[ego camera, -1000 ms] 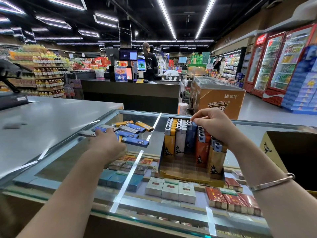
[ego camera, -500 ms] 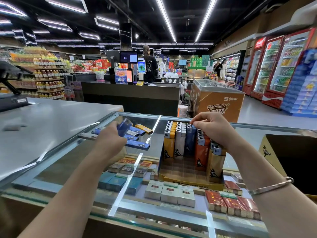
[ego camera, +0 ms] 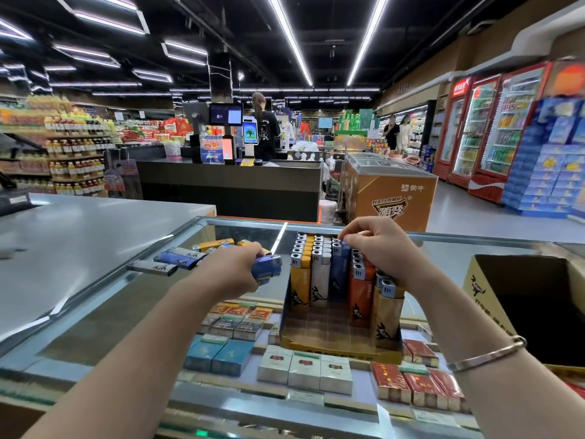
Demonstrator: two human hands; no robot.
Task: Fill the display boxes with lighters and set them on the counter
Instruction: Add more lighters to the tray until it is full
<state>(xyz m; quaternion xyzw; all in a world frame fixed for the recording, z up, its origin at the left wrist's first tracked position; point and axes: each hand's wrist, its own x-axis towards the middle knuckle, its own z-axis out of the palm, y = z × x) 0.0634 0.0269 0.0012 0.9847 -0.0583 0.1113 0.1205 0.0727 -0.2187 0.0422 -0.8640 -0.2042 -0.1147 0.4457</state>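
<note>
Both forearms reach forward over the glass table (ego camera: 95,312), the right wrist wearing a thin metal bangle (ego camera: 487,353). The left hand (ego camera: 231,270) hovers above the glass with its back to the camera, fingers curled round a small bunch of blue lighters (ego camera: 267,267) whose metal tops point right, toward the display box (ego camera: 340,345). The right hand (ego camera: 380,248) is bent down at the wrist over the box, thumb and forefinger pinching the top of a blue lighter (ego camera: 338,274) that stands upright in its row. The box sits on the glass between the two arms, holding upright rows of yellow, white, blue and orange lighters toward its back, with two gold ones at its right front; its near part shows bare floor. More loose lighters (ego camera: 177,258) lie flat on the glass beyond the left hand, blue, grey and yellow. An open cardboard carton (ego camera: 481,289) printed with a bull figure stands at the right edge. Cigarette packs (ego camera: 304,369) lie under the glass; their labels are too small to read. A brown freezer chest (ego camera: 392,198) behind the table carries Chinese lettering, and a red drinks cooler (ego camera: 484,185) shows a white Coca-Cola wave
</note>
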